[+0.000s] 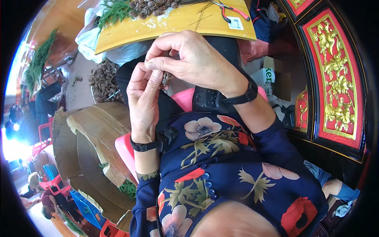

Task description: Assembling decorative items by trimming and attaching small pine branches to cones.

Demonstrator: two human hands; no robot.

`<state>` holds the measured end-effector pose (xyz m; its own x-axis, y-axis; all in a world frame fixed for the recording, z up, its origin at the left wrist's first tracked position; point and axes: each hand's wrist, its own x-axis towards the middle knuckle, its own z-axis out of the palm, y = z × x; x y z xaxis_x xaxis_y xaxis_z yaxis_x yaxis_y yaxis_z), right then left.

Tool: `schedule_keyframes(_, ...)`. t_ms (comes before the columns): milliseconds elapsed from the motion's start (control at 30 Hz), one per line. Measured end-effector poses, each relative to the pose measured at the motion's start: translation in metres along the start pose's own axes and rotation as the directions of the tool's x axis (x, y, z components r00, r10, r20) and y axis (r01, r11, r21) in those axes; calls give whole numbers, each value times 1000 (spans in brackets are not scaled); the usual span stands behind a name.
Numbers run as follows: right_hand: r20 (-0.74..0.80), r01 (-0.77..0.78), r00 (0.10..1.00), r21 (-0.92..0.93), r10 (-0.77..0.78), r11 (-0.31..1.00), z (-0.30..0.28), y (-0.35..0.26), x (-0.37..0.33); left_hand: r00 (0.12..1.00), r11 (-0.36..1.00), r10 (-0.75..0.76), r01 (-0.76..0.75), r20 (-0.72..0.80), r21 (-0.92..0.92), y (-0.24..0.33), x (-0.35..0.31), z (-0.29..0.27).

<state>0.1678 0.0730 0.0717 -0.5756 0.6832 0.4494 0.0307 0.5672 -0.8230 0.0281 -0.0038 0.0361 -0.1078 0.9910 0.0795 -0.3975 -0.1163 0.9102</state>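
Observation:
Both hands are together in front of my lap, just short of the yellow table (173, 27). My left hand (143, 93) is closed, its thumb and fingers around a small brown pine cone (166, 79), partly hidden by the fingers. My right hand (193, 59) is bent over it from above. Its thumb and forefinger pinch together by the left fingertips; what they hold there is too small to make out. On the table lie several pine cones (148, 8), green sprigs (114, 14), thin brown wires (202, 17) and red-handled pliers (228, 11).
A heap of brown pine cones (103, 81) sits on the floor, left of my legs. Beside me on the left stands a torn cardboard box (92, 138). A red and gold carved panel (335, 79) rises at the right. Other people are at the far left.

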Motion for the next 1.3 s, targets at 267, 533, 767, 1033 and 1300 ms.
schedule_keyframes(267, -94, -123, 983, 281, 155, 952, 9, 7, 4, 998, 998, 59, -59, 6, -4, 5, 3, -3)
schedule_keyframes(533, 10, -254, 964, 346, 267, 903, -3, 14, 6, 996, 969, 66, -80, -68, -233, 11, 2, -10)
schedule_keyframes(767, 17, -220, 973, 388, 231, 895, 0, 7, 4, 999, 967, 49, -49, -6, -251, 8, 3, -10)
schedule_keyframes(1033, 106, -280, 960, 433, 260, 857, -3, 13, 6, 1000, 955, 1, -3, -9, -298, 9, 3, -11)
schedule_keyframes(1300, 37, -189, 981, 351, 188, 917, 3, 12, 4, 1000, 976, 1, -7, -30, -217, 9, 2, -6)
